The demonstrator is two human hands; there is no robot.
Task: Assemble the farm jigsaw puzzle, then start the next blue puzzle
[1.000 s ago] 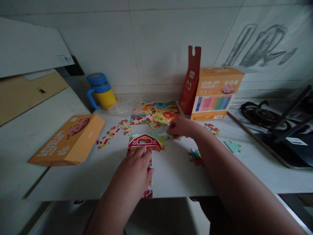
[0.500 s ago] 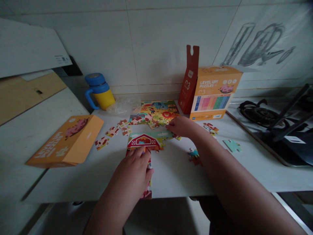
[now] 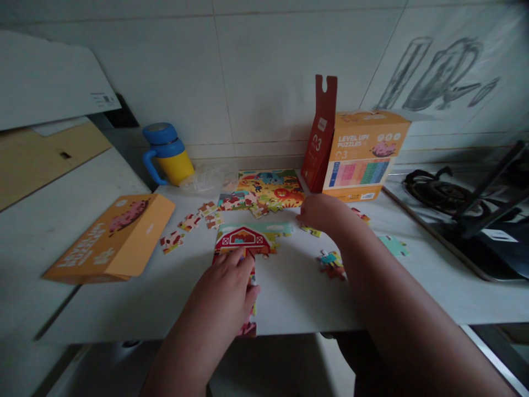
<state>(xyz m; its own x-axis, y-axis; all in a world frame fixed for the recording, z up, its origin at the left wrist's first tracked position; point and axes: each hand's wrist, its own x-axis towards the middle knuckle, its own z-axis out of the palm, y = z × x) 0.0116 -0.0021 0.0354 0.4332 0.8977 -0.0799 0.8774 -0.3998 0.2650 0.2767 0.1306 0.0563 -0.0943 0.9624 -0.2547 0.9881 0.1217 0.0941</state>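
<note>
A partly joined jigsaw puzzle (image 3: 243, 238) with a red barn lies on the white table in the middle. My left hand (image 3: 233, 275) rests on its lower part, palm down and fingers stretched out, hiding some of it. Just right of the puzzle's upper edge, my right hand (image 3: 318, 212) is closed, fingers curled down near the tabletop. Whatever its fingertips may hold is hidden. A yellow-green puzzle piece (image 3: 311, 230) lies just below that hand. Under the right forearm's near side are a few loose puzzle pieces (image 3: 330, 263), turquoise and brown.
Behind the puzzle is a colourful animal picture (image 3: 273, 184), with loose cow pieces (image 3: 190, 222) to its left. An orange puzzle box (image 3: 359, 157) stands at the back; another orange box (image 3: 119, 231) lies left. There are also a blue-yellow mug (image 3: 176, 162), clear plastic (image 3: 206, 179) and a stove (image 3: 450, 198).
My right hand has moved a little to the right, away from the puzzle's upper right edge, uncovering the yellow-green piece. My left hand has stayed in place.
</note>
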